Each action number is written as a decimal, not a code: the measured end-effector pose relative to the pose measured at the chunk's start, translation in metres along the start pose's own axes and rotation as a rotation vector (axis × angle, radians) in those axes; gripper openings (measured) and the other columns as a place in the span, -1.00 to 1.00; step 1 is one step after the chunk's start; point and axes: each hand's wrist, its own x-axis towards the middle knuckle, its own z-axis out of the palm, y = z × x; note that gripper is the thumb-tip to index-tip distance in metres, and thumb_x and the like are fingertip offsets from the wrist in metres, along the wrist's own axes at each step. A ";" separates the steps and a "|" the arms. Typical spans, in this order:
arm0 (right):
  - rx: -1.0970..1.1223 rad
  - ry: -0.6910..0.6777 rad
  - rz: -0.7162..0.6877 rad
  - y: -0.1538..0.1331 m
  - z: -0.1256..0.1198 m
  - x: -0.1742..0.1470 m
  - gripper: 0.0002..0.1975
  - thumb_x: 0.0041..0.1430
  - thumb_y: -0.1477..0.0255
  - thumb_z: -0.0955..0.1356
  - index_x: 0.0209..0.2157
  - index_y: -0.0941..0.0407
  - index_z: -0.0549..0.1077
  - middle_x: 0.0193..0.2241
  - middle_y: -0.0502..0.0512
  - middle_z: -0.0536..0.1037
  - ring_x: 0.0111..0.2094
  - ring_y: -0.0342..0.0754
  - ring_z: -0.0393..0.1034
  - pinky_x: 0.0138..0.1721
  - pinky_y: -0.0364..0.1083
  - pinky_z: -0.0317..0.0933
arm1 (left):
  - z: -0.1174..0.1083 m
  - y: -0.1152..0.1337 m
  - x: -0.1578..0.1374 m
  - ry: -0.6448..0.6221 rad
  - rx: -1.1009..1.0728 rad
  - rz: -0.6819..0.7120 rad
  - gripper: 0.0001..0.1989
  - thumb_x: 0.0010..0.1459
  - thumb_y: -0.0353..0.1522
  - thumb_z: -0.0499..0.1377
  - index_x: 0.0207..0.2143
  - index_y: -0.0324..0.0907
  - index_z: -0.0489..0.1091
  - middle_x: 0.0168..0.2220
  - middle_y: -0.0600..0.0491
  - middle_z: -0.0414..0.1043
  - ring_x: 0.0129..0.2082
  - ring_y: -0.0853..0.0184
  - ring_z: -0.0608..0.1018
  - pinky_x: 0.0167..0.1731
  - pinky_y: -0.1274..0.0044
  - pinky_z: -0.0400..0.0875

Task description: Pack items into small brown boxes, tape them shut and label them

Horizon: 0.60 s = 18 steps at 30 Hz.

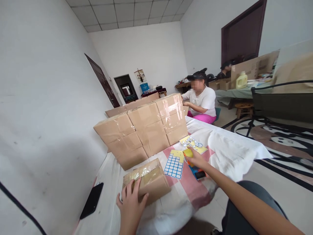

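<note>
While the small carton on the cloth is touched by the spread-fingered left hand, a yellow object is held in the right hand, rightward of the carton, beyond the label sheet.

Stacked boxes wall off way straight ahead. Single box, under left hand, stands before stack. Low passage over flat label sheet; open cloth right of right hand.

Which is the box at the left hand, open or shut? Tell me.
Shut: shiny tape runs across the top of the box, and no flap stands up.
</note>
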 end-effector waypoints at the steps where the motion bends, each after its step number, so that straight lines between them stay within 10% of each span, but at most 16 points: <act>1: -0.031 -0.016 0.001 -0.001 0.001 0.001 -0.23 0.03 0.36 0.36 0.28 0.32 0.24 -0.02 0.36 0.57 -0.12 0.16 0.53 -0.08 0.04 0.37 | -0.001 0.001 0.000 -0.005 -0.001 -0.004 -0.49 0.20 -0.25 0.15 0.22 0.07 0.34 0.24 -0.05 0.32 0.20 0.06 0.31 0.23 0.04 0.01; 18: -0.404 0.107 -0.034 -0.013 0.011 -0.028 -0.24 0.21 0.13 0.36 0.33 0.14 0.11 0.02 0.30 0.56 0.01 0.22 0.49 -0.06 0.02 0.30 | 0.003 -0.003 -0.008 0.094 -0.248 -0.030 -0.39 0.21 -0.04 -0.07 0.27 0.04 0.22 0.15 -0.09 0.35 0.01 0.00 0.41 0.13 0.00 0.07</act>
